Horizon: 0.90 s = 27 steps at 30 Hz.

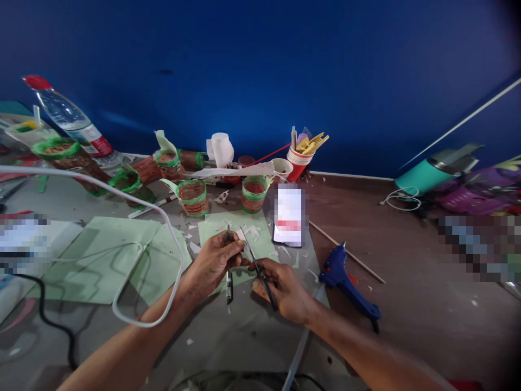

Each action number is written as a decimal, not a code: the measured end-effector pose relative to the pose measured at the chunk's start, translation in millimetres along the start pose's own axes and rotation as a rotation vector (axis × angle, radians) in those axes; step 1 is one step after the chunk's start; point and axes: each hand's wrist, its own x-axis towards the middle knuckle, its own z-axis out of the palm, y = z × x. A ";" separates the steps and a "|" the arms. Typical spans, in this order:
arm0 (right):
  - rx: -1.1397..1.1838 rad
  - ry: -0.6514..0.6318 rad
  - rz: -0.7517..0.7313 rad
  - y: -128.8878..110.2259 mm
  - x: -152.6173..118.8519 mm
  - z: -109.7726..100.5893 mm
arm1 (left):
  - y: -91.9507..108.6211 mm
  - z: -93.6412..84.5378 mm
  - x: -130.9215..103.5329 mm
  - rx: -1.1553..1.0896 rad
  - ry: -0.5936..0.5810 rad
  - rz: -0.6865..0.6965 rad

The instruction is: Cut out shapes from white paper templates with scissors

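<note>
The left hand was closed, its thumb and fingers pinching a small white paper strip. The right hand was clamped on dark scissors, their blades angled up to the strip. Both hands were above the desk, at the near part of a green sheet strewn with white scraps. A pen lay beneath the left hand. A lit phone lay beyond the right hand; a blue glue gun lay to its right, near a thin stick. Green-rimmed brown pots stood behind the sheet.
</note>
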 end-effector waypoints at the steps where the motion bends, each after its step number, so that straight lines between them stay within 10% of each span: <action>1: -0.004 0.004 0.001 0.1 0.0 -0.3 | -0.1 -0.1 -0.1 0.000 0.001 -0.002; 27: -0.138 -0.006 -0.066 5.0 -1.2 0.6 | -2.6 -3.8 2.6 -0.019 -0.022 -0.033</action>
